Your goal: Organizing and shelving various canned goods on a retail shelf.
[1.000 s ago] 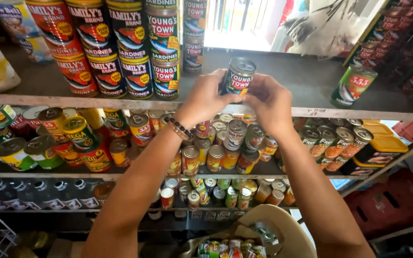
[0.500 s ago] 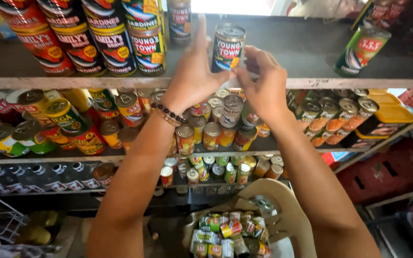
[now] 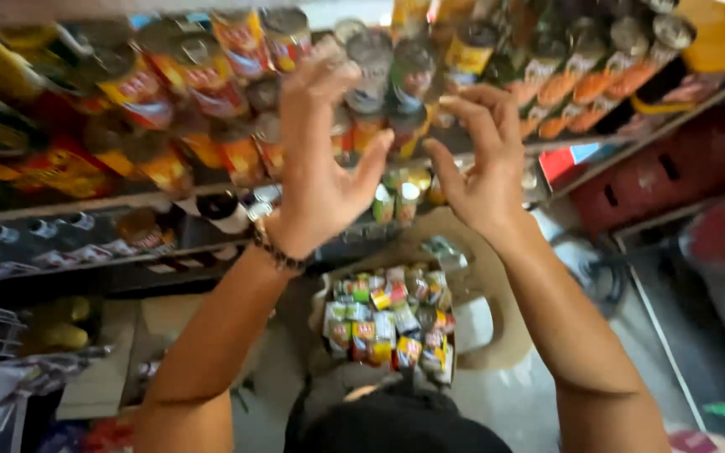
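With my left hand [image 3: 320,180] and right hand [image 3: 484,168] both spread open and empty, a careless brush could topple cans [image 3: 379,84] off the shelf's [image 3: 60,205] front edge.

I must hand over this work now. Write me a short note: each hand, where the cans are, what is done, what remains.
Left hand: open, empty, raised before the shelf of cans.
Right hand: open, empty, beside it.
Neither hand has a grip on a can.
The box of small cans sits below, between the arms, still quite full.
Done: the shelf rows are stocked, as far as the blur shows.
Left: likely the cans in the box.
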